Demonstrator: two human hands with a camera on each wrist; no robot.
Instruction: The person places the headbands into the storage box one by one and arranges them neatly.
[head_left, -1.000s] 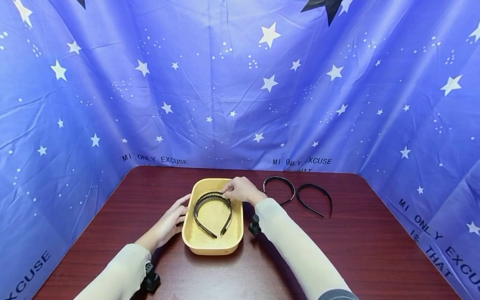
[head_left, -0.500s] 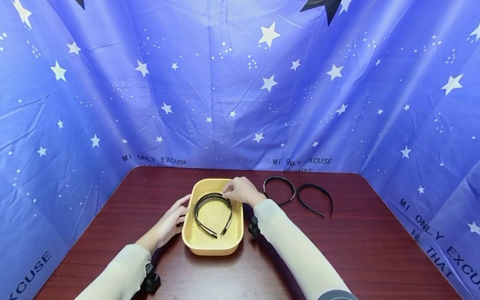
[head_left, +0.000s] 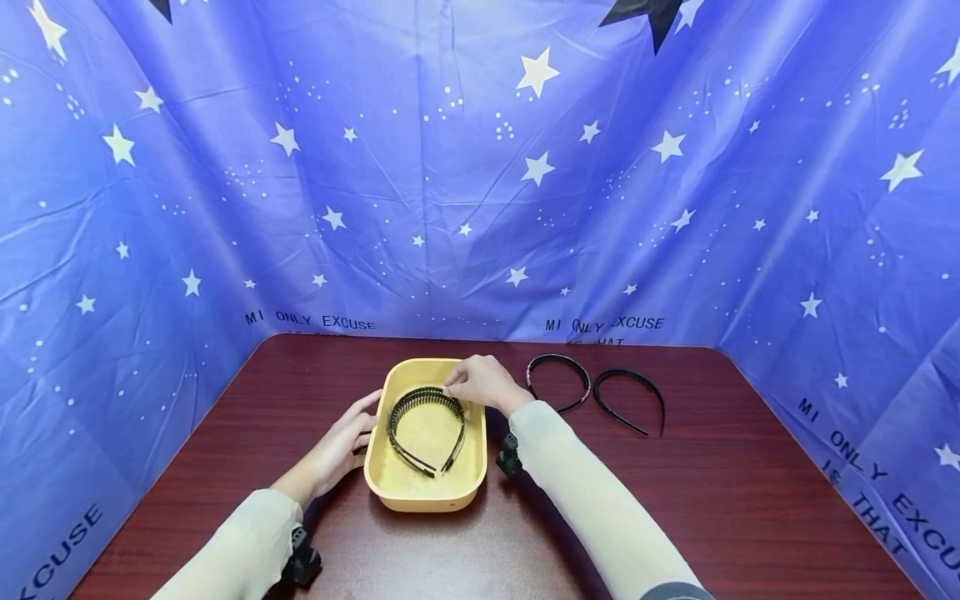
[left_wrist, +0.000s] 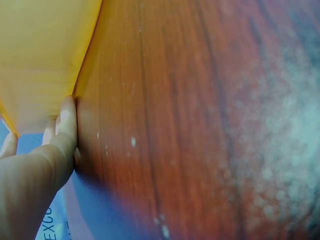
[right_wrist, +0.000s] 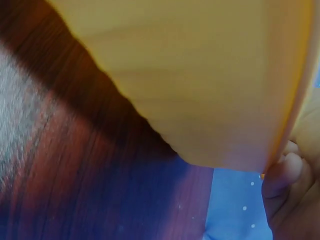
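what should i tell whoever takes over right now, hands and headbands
Left hand: fingers straight against the left wall of the yellow tray, holding nothing.
Right hand: over the tray's far right corner, fingertips at the top of the toothed black headband lying in the tray; whether it pinches it cannot be told.
Done: one headband in the tray.
Left: two black headbands on the table right of the tray, the nearer headband and the outer headband.

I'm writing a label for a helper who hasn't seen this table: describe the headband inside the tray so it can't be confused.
On the dark red table sits a yellow tray. In it lies a black toothed headband, the right hand at its top. Two other black headbands lie on bare wood right of the tray.
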